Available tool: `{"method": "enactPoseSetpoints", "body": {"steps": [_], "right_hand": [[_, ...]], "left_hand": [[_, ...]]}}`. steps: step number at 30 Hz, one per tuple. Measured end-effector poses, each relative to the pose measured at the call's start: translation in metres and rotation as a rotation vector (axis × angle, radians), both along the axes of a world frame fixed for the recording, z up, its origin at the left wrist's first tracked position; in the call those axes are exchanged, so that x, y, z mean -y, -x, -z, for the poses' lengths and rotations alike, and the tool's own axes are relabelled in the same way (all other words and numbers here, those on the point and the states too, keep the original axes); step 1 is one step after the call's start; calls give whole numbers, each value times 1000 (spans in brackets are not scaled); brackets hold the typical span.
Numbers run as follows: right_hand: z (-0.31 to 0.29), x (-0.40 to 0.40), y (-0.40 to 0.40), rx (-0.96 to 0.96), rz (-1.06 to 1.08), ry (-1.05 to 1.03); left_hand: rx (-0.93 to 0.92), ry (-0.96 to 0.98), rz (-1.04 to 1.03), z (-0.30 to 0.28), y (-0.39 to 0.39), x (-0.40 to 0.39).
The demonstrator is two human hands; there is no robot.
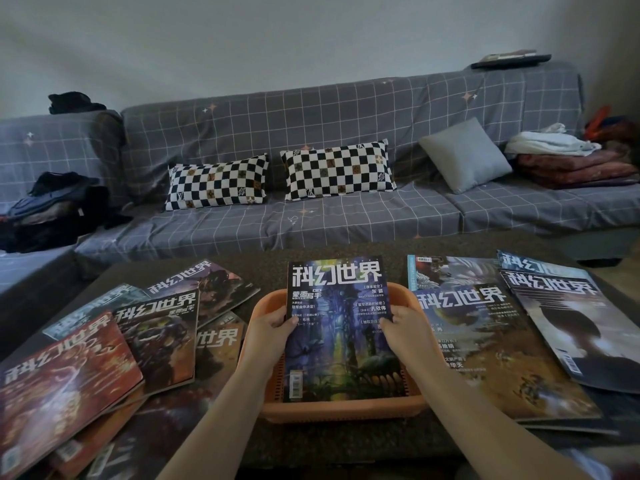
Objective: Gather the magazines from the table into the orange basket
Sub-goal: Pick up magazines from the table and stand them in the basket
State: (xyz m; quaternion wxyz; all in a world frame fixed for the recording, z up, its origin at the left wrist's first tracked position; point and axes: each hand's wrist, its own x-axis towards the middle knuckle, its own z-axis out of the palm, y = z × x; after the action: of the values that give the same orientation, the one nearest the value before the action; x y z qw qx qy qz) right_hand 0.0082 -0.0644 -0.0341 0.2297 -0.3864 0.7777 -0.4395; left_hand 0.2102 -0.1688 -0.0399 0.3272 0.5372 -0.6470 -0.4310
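A blue-covered magazine (pixel 341 327) stands tilted in the orange basket (pixel 341 412) at the middle of the dark table, its lower edge down inside the basket and its top above the far rim. My left hand (pixel 272 329) grips its left edge and my right hand (pixel 403 327) grips its right edge. Several magazines (pixel 104 355) lie overlapping on the table to the left of the basket. More magazines (pixel 502 337) lie spread to the right of it.
The dark speckled table (pixel 311 441) carries everything. Behind it runs a grey checked sofa (pixel 311 223) with two chequered pillows (pixel 277 178), a grey cushion (pixel 464 155), dark clothes (pixel 52 206) at the left and folded blankets (pixel 571 161) at the right.
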Motion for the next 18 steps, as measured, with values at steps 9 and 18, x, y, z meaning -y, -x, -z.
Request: {"method": "enactPoseSetpoints", "body": {"steps": [9,18], "right_hand": [[2,4,4,-85,-39,-93],[-2,5,3,0,-34,-121]], "left_hand": [[53,-24,10,2,-1,5],[-92,-131,-9,-4,2,-5]]}}
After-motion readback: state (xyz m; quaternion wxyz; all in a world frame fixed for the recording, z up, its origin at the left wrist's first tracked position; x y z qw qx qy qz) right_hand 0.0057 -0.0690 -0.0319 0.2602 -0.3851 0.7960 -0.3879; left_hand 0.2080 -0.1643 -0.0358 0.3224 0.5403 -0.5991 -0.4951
